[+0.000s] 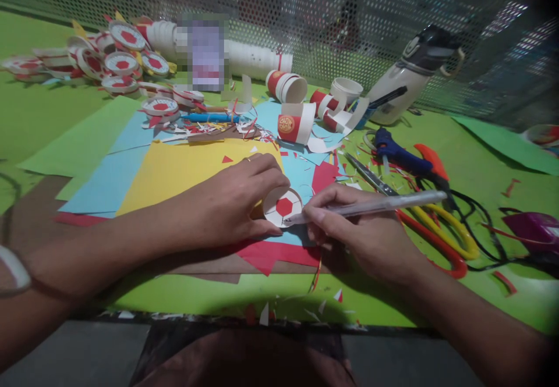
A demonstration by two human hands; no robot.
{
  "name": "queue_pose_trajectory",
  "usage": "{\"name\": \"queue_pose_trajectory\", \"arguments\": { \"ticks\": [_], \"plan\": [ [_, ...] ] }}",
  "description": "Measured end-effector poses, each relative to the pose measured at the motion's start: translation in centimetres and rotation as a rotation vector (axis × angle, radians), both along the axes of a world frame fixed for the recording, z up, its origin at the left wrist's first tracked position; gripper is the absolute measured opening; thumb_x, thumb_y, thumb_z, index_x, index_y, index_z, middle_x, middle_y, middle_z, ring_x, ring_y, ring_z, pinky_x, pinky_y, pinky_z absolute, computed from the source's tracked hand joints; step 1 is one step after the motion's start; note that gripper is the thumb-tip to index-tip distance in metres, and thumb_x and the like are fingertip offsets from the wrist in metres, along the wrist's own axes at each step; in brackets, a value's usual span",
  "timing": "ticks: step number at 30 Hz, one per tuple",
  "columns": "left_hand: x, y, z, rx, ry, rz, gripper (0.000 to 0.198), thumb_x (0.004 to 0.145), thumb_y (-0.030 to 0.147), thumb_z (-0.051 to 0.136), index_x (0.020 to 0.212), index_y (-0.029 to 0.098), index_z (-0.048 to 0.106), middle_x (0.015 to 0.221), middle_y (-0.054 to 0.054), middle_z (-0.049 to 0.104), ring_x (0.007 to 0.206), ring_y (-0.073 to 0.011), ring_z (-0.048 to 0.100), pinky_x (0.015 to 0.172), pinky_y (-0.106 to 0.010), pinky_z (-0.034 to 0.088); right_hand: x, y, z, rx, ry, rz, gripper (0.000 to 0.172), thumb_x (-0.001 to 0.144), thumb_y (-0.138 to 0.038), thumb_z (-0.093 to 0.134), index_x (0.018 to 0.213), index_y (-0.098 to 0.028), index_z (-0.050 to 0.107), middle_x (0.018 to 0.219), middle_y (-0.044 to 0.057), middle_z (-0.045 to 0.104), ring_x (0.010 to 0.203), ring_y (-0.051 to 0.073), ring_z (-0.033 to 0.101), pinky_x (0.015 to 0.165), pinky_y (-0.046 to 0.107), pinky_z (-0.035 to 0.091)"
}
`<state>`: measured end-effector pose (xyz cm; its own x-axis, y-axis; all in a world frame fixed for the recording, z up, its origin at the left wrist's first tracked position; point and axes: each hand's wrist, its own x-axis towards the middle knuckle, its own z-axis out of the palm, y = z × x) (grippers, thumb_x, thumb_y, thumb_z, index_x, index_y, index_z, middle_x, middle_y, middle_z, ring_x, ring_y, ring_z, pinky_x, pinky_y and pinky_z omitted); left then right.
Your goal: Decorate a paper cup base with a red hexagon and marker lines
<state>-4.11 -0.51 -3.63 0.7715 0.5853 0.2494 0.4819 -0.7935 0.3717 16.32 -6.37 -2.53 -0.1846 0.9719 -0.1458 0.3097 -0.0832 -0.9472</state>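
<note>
My left hand (244, 195) grips a small white paper cup base (271, 211) by its edge, thumb below and fingers above. Its round face is turned toward me and bears a red hexagon (284, 206) with thin dark lines running outward. In my right hand (349, 224) is a pen (375, 203) with a pale, clear barrel, its tip at the lower right of the round face, by small dark marks. Beneath both hands lie sheets of yellow paper (183, 171), blue paper (305, 171) and red paper (279, 253).
Right of my hand lie scissors (428, 224) with red and yellow handles and a blue glue gun (402, 154). Cut paper cups (297, 122) and a bottle (402, 78) stand behind. Several finished-looking cup discs (122, 64) pile up at the back left. Paper scraps litter the green table (174, 299).
</note>
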Motion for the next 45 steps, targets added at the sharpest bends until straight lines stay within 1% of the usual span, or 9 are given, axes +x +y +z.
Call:
{"name": "queue_pose_trajectory", "arguments": {
  "ticks": [11,18,20,23,27,30,33,39,45],
  "plan": [
    [0.0,0.0,0.1,-0.013,-0.007,-0.009,0.034,0.081,0.033,0.065,0.11,0.018,0.056,0.103,-0.007,0.052,0.089,-0.02,0.052,0.074,-0.03,0.044,-0.2,-0.1,0.3,0.07,-0.18,0.046,0.013,0.083,-0.022,0.06,0.071,-0.018,0.062,0.055,-0.001,0.063,0.049,0.01,0.056,0.046,0.022,0.041],
    [-0.1,-0.1,0.2,-0.022,-0.008,-0.02,0.032,0.081,0.03,0.063,0.11,0.018,0.057,0.104,-0.007,0.051,0.091,-0.02,0.052,0.076,-0.03,0.044,0.0,-0.1,0.1,0.027,-0.064,0.04,0.012,0.084,-0.024,0.061,0.073,-0.018,0.062,0.057,-0.002,0.062,0.048,0.01,0.056,0.044,0.021,0.04],
    [-0.2,0.0,0.3,-0.033,-0.01,-0.022,0.032,0.082,0.029,0.063,0.111,0.018,0.057,0.104,-0.007,0.051,0.093,-0.0199,0.052,0.078,-0.031,0.044,0.1,-0.1,0.2,0.027,0.064,-0.009,0.012,0.086,-0.027,0.061,0.077,-0.019,0.062,0.058,-0.003,0.062,0.048,0.009,0.055,0.044,0.021,0.042],
    [-0.3,0.0,0.4,-0.067,-0.003,-0.04,0.029,0.082,0.027,0.061,0.11,0.019,0.058,0.105,-0.007,0.051,0.092,-0.0193,0.053,0.079,-0.031,0.045,0.5,0.1,0.1,0.112,0.242,-0.126,0.016,0.09,-0.037,0.058,0.088,-0.022,0.063,0.062,-0.003,0.061,0.053,0.011,0.057,0.05,0.023,0.047],
    [-0.2,-0.2,0.9,-0.115,-0.023,-0.085,0.03,0.084,0.027,0.058,0.114,0.02,0.057,0.108,-0.007,0.051,0.093,-0.0183,0.054,0.082,-0.03,0.046,1.0,0.6,-0.2,0.208,0.161,-0.232,0.02,0.087,-0.04,0.062,0.095,-0.023,0.064,0.076,0.0,0.065,0.067,0.013,0.062,0.061,0.025,0.051],
    [-0.1,-0.6,1.3,-0.148,-0.019,-0.103,0.036,0.084,0.024,0.059,0.12,0.022,0.054,0.112,-0.007,0.052,0.099,-0.0187,0.054,0.086,-0.03,0.046,1.1,0.8,-0.4,0.189,0.097,-0.143,0.024,0.085,-0.04,0.064,0.101,-0.022,0.065,0.083,0.002,0.066,0.07,0.014,0.061,0.062,0.025,0.049],
    [-0.1,-1.1,1.5,-0.154,-0.038,-0.101,0.045,0.084,0.024,0.061,0.127,0.026,0.049,0.116,-0.006,0.055,0.102,-0.019,0.055,0.087,-0.03,0.046,1.0,0.7,-0.3,0.135,0.096,-0.05,0.025,0.084,-0.04,0.064,0.1,-0.021,0.063,0.074,0.0,0.062,0.061,0.012,0.057,0.055,0.024,0.046],
    [-0.3,-1.4,1.3,-0.163,-0.149,-0.053,0.052,0.082,0.033,0.066,0.129,0.025,0.045,0.123,-0.005,0.059,0.108,-0.0192,0.057,0.091,-0.03,0.045,1.0,0.5,0.2,0.142,0.133,-0.027,0.022,0.079,-0.035,0.07,0.093,-0.02,0.06,0.067,-0.004,0.057,0.054,0.009,0.051,0.051,0.022,0.041],
    [-0.3,-1.3,1.1,-0.176,-0.166,-0.065,0.046,0.082,0.036,0.065,0.123,0.024,0.048,0.119,-0.005,0.061,0.103,-0.0188,0.058,0.088,-0.031,0.047,1.1,0.6,0.3,0.002,0.25,0.014,0.023,0.077,-0.031,0.072,0.09,-0.019,0.058,0.06,-0.005,0.058,0.05,0.01,0.055,0.049,0.023,0.044]
  ]
}}
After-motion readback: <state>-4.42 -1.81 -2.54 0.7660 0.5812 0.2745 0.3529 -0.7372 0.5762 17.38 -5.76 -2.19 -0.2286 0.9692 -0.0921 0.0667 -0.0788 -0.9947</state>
